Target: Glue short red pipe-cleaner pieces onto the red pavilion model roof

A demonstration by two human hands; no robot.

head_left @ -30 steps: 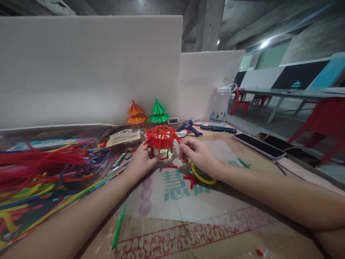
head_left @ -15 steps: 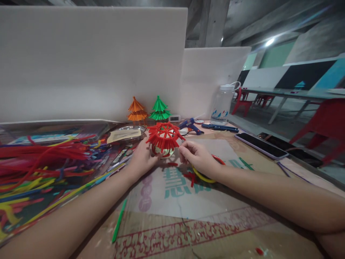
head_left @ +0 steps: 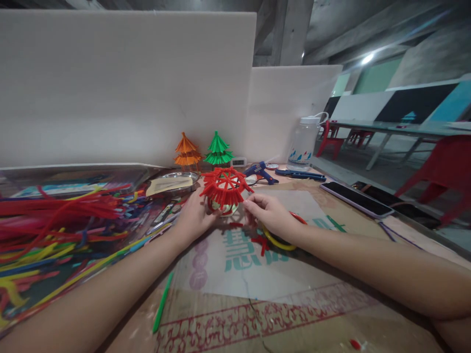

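Observation:
A red pipe-cleaner pavilion roof [head_left: 226, 189], round with spokes and a fringe of short strips, is raised a little above the table. My left hand [head_left: 196, 215] closes on its left side and lower part; some of the fingers are hidden behind it. At the right edge of the fringe, my right hand [head_left: 267, 213] is closed in a pinch. Whatever lies between those fingertips is too small to make out. Below the hands, short red pipe-cleaner pieces [head_left: 262, 243] lie on a white printed sheet [head_left: 235, 284]. Red and yellow rings [head_left: 277, 241] lie partly under my right hand.
Loose pipe cleaners [head_left: 66, 220] heap up at left, near a metal dish [head_left: 189, 182]. Orange [head_left: 187, 152] and green [head_left: 218, 149] pavilions stand at the back, beside a blue glue gun [head_left: 261, 171], pliers [head_left: 300, 174], a bottle [head_left: 303, 144] and a phone [head_left: 356, 198].
Almost nothing differs. Both hands stay at the red roof, with only a very slight shift of the roof and my right fingers.

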